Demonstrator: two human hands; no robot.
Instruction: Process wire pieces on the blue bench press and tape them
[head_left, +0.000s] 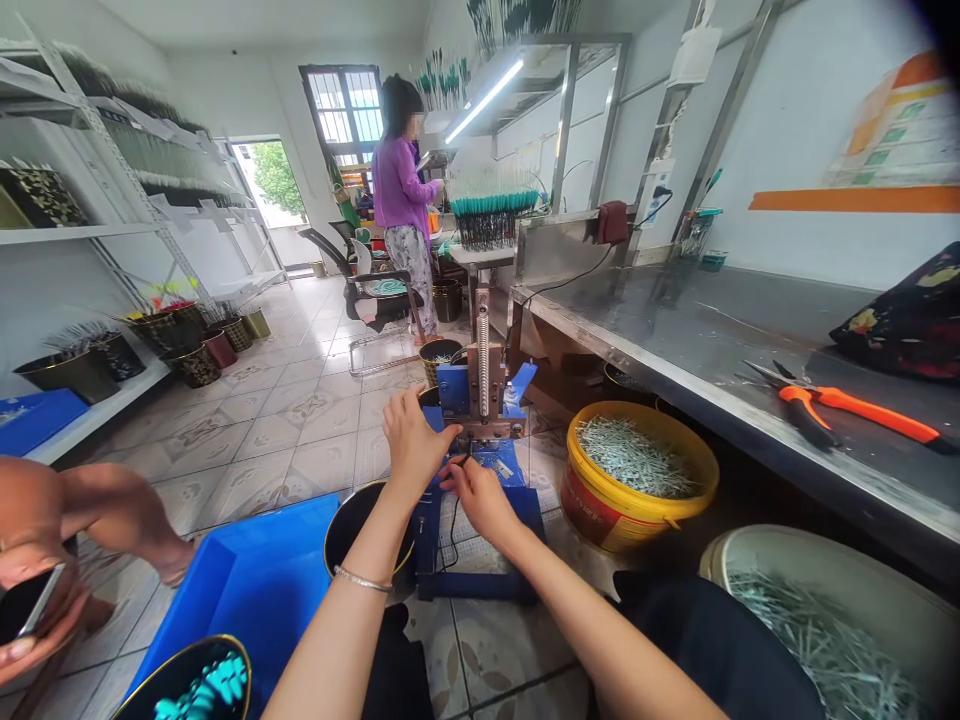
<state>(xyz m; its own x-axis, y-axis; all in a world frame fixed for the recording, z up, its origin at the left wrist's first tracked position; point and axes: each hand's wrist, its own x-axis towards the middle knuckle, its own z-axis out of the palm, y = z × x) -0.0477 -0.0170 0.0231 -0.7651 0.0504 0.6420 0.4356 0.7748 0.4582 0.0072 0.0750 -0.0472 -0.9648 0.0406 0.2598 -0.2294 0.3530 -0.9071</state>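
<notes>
Down at the foot of a steel worktop, both hands work at a small bench press with a coil spring on its upright column and a blue base. The left hand, a thin bracelet on its wrist, is raised beside the press head, fingers loosely spread and curved toward the metal. The right hand lies lower and just in front of the head, fingers gathered close to a thin black cord; whether they pinch anything is too small to tell. Just right of the press stands a yellow tub heaped with pale, needle-like pieces, and a white tub of the same pieces sits nearer the lower right corner. A black pot stands by the left forearm, beside a blue crate. Orange-handled pruning shears lie on the worktop. At the left edge, a co-worker's hand holds a phone, and farther back a person in a purple top stands at a bench.
</notes>
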